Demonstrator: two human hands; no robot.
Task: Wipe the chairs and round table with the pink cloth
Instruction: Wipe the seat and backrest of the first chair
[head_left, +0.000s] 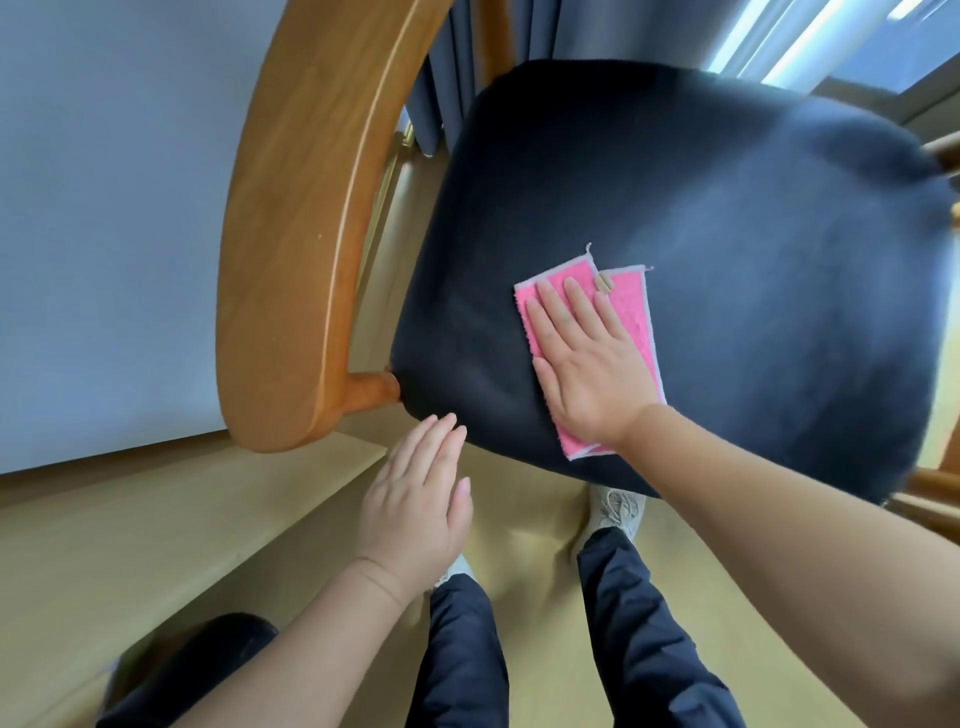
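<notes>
The pink cloth (631, 312) is pressed flat onto the dark padded chair seat (701, 197) by the right grip (587, 364). This grip is released: its fingers (576, 301) are laid straight and close together on the cloth, and nothing is curled round it. The cloth is seen folded in two layers. Its pale edging shows beyond the fingertips and to the right of the grip, and its near end sticks out beneath the wrist, towards the front of the seat.

The left grip (415, 499) is likewise released and nothing is held in it. It is kept flat with straight fingers, to the left of the right grip and nearer to the person. Its fingertips lie at the seat's front edge, though whether the seat is touched cannot be told.

The curved wooden backrest (301, 234) is found left of both grips, joined to the seat by a short wooden post (371, 389). Below the grips, dark trousers (634, 623) and a pale shoe (618, 509) are seen on the light wooden floor (156, 545). Beyond the right grip, past the seat, grey curtains (447, 78) are hung.
</notes>
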